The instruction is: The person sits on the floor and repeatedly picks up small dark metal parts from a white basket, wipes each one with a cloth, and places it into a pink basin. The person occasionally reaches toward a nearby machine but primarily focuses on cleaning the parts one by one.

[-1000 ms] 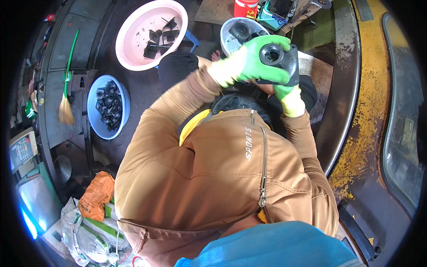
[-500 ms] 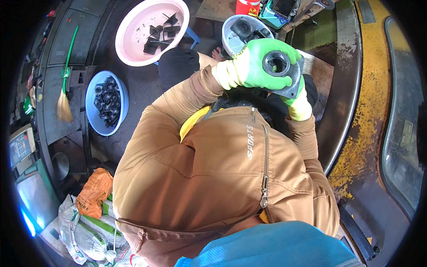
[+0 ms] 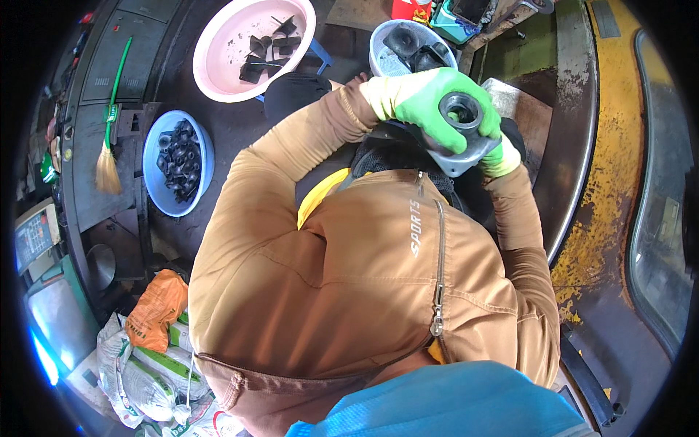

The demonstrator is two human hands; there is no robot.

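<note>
Both my hands, in green gloves with pale yellow cuffs, hold a dark rubber part above my lap. It has a round, hollow collar and a wider squarish flange (image 3: 457, 162). My left hand (image 3: 422, 102) wraps the part from the left, its fingers over the far side and its thumb beside the collar. My right hand (image 3: 501, 151) grips the part's right side, with its fingers partly hidden behind it. The collar's opening faces up. Just beyond my hands stands a light blue basket (image 3: 377, 52) with several large black rubber pieces (image 3: 402, 41).
A pink basin (image 3: 207, 62) with black scraps stands at the far left, and a blue tub (image 3: 151, 162) full of small black parts is nearer. Yellow, rusted machinery (image 3: 582, 251) borders my right. Sacks (image 3: 149, 382) and an orange bag (image 3: 155, 309) lie at lower left.
My hands have turned and tilted the rubber part, so its flange now points down toward me. They have also shifted slightly right and nearer. The whole view has moved a little.
</note>
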